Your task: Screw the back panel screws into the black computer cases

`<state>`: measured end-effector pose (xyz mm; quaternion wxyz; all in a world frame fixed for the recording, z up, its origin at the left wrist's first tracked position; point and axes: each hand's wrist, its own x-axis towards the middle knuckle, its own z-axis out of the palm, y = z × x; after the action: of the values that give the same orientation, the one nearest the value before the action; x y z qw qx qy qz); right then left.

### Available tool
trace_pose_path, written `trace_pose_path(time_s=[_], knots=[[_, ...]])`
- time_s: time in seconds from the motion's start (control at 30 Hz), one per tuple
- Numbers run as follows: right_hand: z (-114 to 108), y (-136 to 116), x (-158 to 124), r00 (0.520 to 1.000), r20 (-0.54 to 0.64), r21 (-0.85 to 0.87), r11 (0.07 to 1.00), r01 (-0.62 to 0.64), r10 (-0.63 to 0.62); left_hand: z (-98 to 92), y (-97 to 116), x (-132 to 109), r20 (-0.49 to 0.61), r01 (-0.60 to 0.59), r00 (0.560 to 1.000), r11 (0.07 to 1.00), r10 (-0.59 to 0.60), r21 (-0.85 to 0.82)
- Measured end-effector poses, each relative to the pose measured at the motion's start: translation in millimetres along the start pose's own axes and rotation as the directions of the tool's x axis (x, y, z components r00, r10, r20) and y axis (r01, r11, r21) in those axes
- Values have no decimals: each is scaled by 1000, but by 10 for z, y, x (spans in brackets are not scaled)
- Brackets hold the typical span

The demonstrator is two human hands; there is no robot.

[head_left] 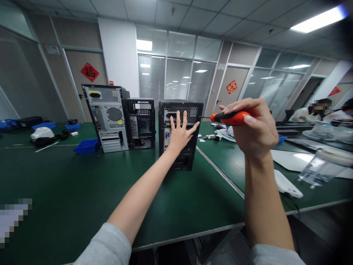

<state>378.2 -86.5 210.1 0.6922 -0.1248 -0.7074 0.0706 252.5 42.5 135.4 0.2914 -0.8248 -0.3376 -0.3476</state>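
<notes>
A black computer case [180, 104] stands upright on the green table, its rear panel with a honeycomb vent facing me. Flat against that panel lies my left hand [179, 133], its fingers spread over the area around the power socket. My right hand [255, 127] is closed around the handle of a red and black screwdriver [230, 118]. The screwdriver points left, and its thin shaft reaches the upper right edge of the rear panel. Whether the tip sits in a screw is too small to tell.
Left of the case stand another computer tower [113, 115] and an open black case frame [142, 123]. A blue tray [86, 147] lies beside them. On the right are a white power bank-like device [286, 183], a clear plastic jar [320, 167] and people seated farther back.
</notes>
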Motion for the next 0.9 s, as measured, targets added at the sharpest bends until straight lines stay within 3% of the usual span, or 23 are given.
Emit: trace_pose_path(time_s=[0.9], knots=[[-49, 33, -39, 995, -58, -199, 977, 70, -84, 14, 6, 20, 1, -9, 1000, 1000, 9, 16]])
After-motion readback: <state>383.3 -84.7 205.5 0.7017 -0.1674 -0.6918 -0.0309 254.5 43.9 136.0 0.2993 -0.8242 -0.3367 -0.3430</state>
